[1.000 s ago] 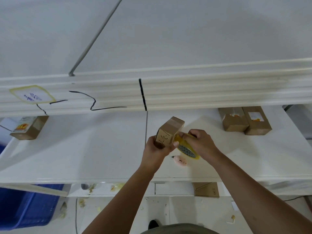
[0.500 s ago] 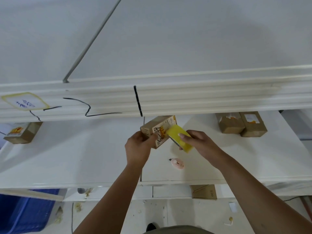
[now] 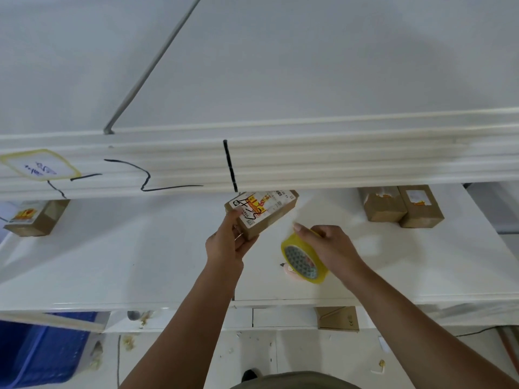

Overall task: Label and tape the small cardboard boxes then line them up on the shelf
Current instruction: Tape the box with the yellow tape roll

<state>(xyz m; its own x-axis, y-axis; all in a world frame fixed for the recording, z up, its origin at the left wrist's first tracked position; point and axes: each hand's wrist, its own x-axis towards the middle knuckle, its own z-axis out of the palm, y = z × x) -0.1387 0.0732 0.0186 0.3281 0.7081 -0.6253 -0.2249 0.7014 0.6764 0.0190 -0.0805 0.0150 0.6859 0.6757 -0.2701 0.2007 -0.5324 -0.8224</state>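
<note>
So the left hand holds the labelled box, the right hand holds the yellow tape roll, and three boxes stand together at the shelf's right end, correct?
Not three: the head view shows two boxes together at the shelf's right end. The left hand does hold the labelled box and the right hand the yellow tape roll.

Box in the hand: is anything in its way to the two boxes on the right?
Nothing visible is. Bare shelf lies between the box, held by the left hand, and the two boxes on the right. The right hand with the tape roll is nearer the front edge, off that path.
</note>
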